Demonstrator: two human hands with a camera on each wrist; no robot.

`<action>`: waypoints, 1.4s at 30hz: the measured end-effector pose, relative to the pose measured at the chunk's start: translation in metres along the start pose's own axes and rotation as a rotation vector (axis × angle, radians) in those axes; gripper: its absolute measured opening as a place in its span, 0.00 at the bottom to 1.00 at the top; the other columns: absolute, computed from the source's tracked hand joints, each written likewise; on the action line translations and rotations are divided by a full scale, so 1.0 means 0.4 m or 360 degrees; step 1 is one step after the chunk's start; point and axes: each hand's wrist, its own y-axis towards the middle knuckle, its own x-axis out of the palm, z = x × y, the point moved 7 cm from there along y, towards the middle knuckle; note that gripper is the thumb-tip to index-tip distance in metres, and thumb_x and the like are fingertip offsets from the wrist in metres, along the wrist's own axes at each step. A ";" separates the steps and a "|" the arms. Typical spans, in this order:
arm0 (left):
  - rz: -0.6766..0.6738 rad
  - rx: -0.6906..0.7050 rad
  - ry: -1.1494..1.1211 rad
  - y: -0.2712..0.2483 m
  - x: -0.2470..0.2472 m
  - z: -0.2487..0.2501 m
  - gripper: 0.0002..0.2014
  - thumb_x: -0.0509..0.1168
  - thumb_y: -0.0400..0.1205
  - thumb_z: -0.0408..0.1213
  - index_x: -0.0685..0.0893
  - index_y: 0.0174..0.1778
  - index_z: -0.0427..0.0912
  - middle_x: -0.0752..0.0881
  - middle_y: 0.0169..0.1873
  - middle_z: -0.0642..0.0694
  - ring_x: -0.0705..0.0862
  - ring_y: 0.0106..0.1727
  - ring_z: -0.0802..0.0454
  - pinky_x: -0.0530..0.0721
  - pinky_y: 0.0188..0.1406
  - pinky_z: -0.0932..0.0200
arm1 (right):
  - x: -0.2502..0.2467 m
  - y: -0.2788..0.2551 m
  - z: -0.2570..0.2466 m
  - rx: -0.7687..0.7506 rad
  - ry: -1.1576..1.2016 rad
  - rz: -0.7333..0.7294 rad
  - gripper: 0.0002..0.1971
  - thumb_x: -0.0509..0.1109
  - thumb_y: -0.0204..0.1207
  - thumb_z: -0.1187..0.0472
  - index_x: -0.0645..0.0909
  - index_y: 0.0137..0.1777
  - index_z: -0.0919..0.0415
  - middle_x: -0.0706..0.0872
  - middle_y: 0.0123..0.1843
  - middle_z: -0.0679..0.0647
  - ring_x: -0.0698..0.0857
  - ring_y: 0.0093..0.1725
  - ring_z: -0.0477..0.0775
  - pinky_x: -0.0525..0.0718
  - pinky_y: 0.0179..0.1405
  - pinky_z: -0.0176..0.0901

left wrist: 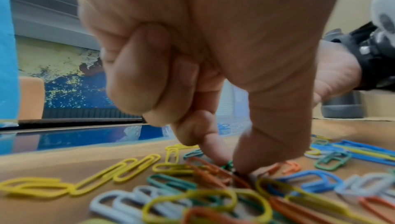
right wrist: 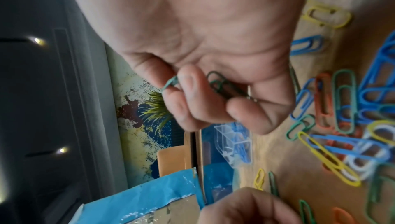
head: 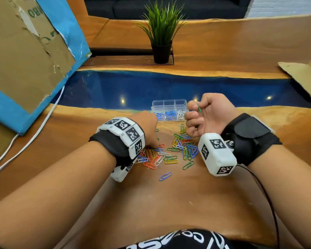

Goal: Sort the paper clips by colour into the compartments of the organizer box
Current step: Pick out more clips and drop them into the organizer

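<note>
1. L hand is down on the clip pile at mid tabletop; thumb and forefinger pinch a green clip.
2. R hand is raised at 1 o'clock of the pile, fingers curled round several green clips.
3. Clear box sits at 12 o'clock of the pile, between both hands; blue and white clips are inside.
4. Potted plant stands further back at 12.

organizer box: top open | right hand alongside | loose clips before it
</note>
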 end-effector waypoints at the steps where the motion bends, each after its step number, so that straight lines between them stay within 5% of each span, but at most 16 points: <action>1: -0.0003 -0.0001 0.0005 0.000 0.000 0.000 0.15 0.74 0.70 0.47 0.88 0.45 0.39 0.90 0.42 0.44 0.88 0.46 0.47 0.86 0.41 0.55 | -0.004 0.004 0.005 0.0023 -0.0020 0.0025 0.03 0.52 0.59 0.60 0.66 0.29 0.56 0.68 0.26 0.51 0.62 0.20 0.47 0.64 0.32 0.40; 6: -0.0004 0.0043 -0.0178 -0.001 -0.003 -0.010 0.09 0.71 0.72 0.44 0.82 0.33 0.43 0.80 0.28 0.48 0.79 0.33 0.51 0.75 0.30 0.61 | -0.031 0.014 0.010 0.0094 -0.0281 0.0191 0.10 0.53 0.70 0.57 0.68 0.29 0.57 0.70 0.24 0.51 0.65 0.18 0.47 0.62 0.22 0.33; 11: 0.0019 -0.0087 -0.1089 0.005 -0.014 -0.047 0.14 0.62 0.74 0.32 0.71 0.22 0.44 0.71 0.20 0.49 0.67 0.18 0.53 0.66 0.22 0.66 | -0.050 0.027 0.015 0.0170 -0.0665 0.0364 0.12 0.61 0.77 0.57 0.75 0.32 0.57 0.67 0.20 0.46 0.59 0.15 0.43 0.58 0.19 0.31; 14: 0.0131 -0.0266 -0.1281 0.021 -0.028 -0.076 0.16 0.56 0.79 0.27 0.69 0.25 0.44 0.71 0.24 0.47 0.67 0.21 0.54 0.67 0.16 0.66 | -0.043 0.043 0.005 0.0130 -0.1136 0.0488 0.08 0.67 0.77 0.56 0.79 0.39 0.59 0.67 0.20 0.47 0.59 0.15 0.45 0.59 0.19 0.32; 17: 0.0097 -0.0291 -0.1279 0.034 -0.016 -0.079 0.15 0.54 0.79 0.25 0.68 0.27 0.45 0.70 0.26 0.46 0.66 0.23 0.53 0.64 0.10 0.68 | -0.022 0.038 -0.042 -0.0086 -0.1938 0.0704 0.08 0.75 0.71 0.55 0.87 0.43 0.61 0.78 0.30 0.53 0.70 0.24 0.50 0.69 0.20 0.37; 21: -0.0010 -0.0316 -0.1469 0.038 0.009 -0.077 0.03 0.55 0.71 0.31 0.69 0.34 0.44 0.67 0.28 0.45 0.61 0.19 0.52 0.60 0.20 0.71 | 0.005 0.033 -0.056 -0.0190 -0.2297 0.0718 0.08 0.77 0.69 0.58 0.91 0.47 0.58 0.87 0.36 0.50 0.82 0.35 0.48 0.79 0.30 0.37; 24: 0.0152 -0.0158 -0.1099 0.042 -0.016 -0.068 0.03 0.65 0.74 0.37 0.79 0.34 0.47 0.75 0.25 0.52 0.72 0.24 0.53 0.67 0.23 0.65 | 0.008 0.041 -0.054 -0.0149 -0.2402 0.0684 0.09 0.76 0.70 0.56 0.91 0.48 0.57 0.90 0.50 0.54 0.86 0.53 0.54 0.82 0.49 0.42; 29: 0.0262 -0.0067 -0.0259 0.032 -0.033 -0.045 0.02 0.72 0.72 0.41 0.88 0.38 0.49 0.79 0.29 0.57 0.79 0.37 0.55 0.69 0.23 0.65 | 0.014 0.039 -0.080 -0.0134 -0.2404 0.0683 0.12 0.74 0.73 0.53 0.90 0.53 0.58 0.89 0.55 0.53 0.84 0.58 0.54 0.78 0.53 0.43; 35: 0.0185 -0.0053 -0.0163 0.042 -0.030 -0.033 0.06 0.71 0.70 0.39 0.88 0.38 0.42 0.89 0.39 0.45 0.86 0.41 0.48 0.84 0.35 0.57 | -0.007 0.052 -0.154 -0.0133 -0.2291 0.0918 0.15 0.71 0.75 0.54 0.86 0.55 0.65 0.85 0.42 0.56 0.77 0.33 0.53 0.74 0.31 0.40; 39: 0.0147 -0.0057 -0.0052 0.051 -0.017 -0.026 0.12 0.71 0.68 0.43 0.86 0.41 0.39 0.87 0.35 0.44 0.85 0.37 0.46 0.83 0.32 0.57 | -0.013 0.095 -0.203 -0.0132 -0.2254 0.0954 0.17 0.71 0.75 0.55 0.86 0.57 0.67 0.88 0.45 0.61 0.80 0.38 0.57 0.84 0.47 0.49; 42: 0.0205 -0.0050 -0.0013 0.058 -0.028 -0.023 0.10 0.66 0.73 0.44 0.81 0.37 0.40 0.78 0.30 0.46 0.79 0.35 0.46 0.73 0.26 0.61 | 0.007 0.127 -0.223 -0.0176 -0.2291 0.0912 0.11 0.72 0.73 0.60 0.83 0.54 0.61 0.81 0.35 0.53 0.80 0.36 0.54 0.81 0.40 0.45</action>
